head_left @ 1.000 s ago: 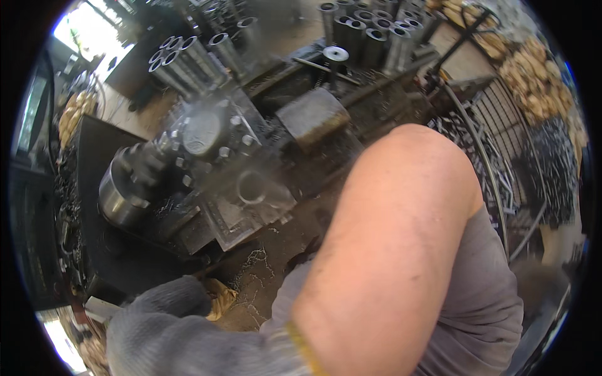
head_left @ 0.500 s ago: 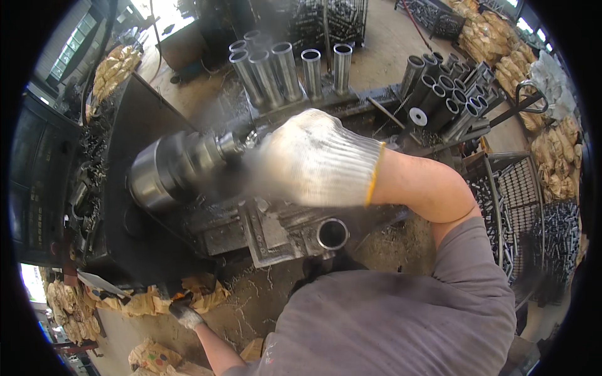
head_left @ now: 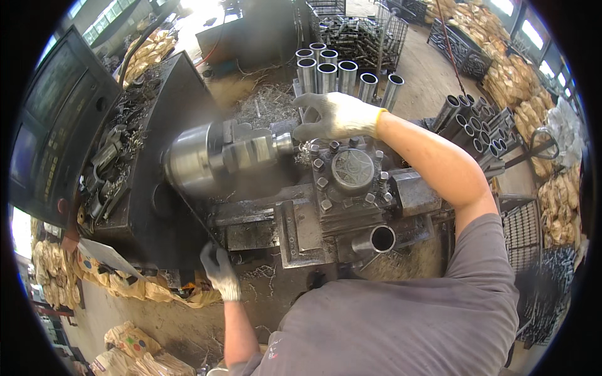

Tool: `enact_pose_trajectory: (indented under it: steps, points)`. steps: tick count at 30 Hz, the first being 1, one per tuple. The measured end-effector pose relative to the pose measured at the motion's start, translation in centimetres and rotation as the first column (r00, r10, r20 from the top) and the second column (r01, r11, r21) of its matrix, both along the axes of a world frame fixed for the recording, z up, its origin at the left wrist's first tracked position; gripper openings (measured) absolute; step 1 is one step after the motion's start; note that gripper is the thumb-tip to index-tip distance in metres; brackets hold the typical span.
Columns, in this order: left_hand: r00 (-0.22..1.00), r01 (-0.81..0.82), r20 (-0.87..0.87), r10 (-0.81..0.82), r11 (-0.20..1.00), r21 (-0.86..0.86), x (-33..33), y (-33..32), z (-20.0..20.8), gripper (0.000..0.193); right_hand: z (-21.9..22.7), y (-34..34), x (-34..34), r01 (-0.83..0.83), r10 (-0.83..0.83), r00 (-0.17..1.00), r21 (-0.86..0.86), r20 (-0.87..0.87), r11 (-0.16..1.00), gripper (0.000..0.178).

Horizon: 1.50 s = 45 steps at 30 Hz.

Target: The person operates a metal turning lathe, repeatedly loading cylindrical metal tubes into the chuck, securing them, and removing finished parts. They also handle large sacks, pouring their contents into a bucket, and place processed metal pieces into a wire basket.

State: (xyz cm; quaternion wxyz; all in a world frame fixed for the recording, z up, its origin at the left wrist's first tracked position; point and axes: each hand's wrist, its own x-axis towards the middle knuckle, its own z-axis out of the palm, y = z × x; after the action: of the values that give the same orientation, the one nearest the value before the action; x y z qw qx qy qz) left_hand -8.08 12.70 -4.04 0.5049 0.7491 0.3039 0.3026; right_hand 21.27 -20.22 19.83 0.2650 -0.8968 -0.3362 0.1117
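Observation:
My right hand (head_left: 335,117), in a white knit glove, reaches over the lathe with thumb and fingers curved apart. Nothing shows between them. Close to its thumb is the bright end of a metal workpiece (head_left: 285,144) held in the lathe chuck (head_left: 191,153). Curled metal chips lie beside that end. The tool post (head_left: 352,170), with bolts around its top, is just below the right hand. My left hand (head_left: 221,272), also gloved, is low at the machine's front. Its fingers are spread by the lower end of a thin dark rod (head_left: 199,219); contact is unclear.
Several upright steel tubes (head_left: 327,78) stand behind the lathe, and more tubes (head_left: 470,128) are bunched at right. One short tube (head_left: 382,239) rests near my body. Metal chips (head_left: 266,103) heap behind the chuck. A wire bin (head_left: 522,225) stands at right, and sacks (head_left: 135,341) lie lower left.
My right hand has moved up and slightly right, uncovering the tool post. My left hand has risen and shifted right from the sacks by the machine. The whole view has shifted.

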Motion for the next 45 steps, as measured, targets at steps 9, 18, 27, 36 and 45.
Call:
enact_pose_trajectory:
  steps: [9, 18, 27, 36, 45]
  points:
    - [0.915, 0.36, -0.256, -0.311, 0.35, 0.864, 15.8, 1.5, 11.3, 0.113, -7.0, 7.1, 5.4, -0.338, 0.157, 0.908, -0.456, -0.388, 0.824, 0.079]
    - [0.952, 0.281, -0.241, -0.186, 0.229, 0.932, 18.0, 4.3, 8.5, 0.113, 0.0, 4.1, 2.5, 0.398, -0.385, 0.913, 0.491, -0.133, 0.774, 0.013]
    - [0.965, 0.156, -0.105, -0.24, 0.202, 0.967, 18.6, 2.9, 9.8, 0.079, -5.4, 7.9, 10.6, -0.206, 0.207, 0.958, -0.027, 0.199, 0.978, 0.035]
    - [0.901, 0.382, -0.228, -0.369, 0.425, 0.821, 14.3, 0.0, 12.5, 0.103, -14.6, 8.0, 13.0, -0.315, 0.232, 0.851, -0.106, -0.471, 0.943, 0.045]
    - [0.28, 0.959, -0.313, -0.908, 0.249, 0.136, 6.7, -24.5, 7.6, 0.067, -12.7, 9.6, 10.4, -0.296, 0.234, 0.95, -0.362, -0.206, 0.884, 0.042]
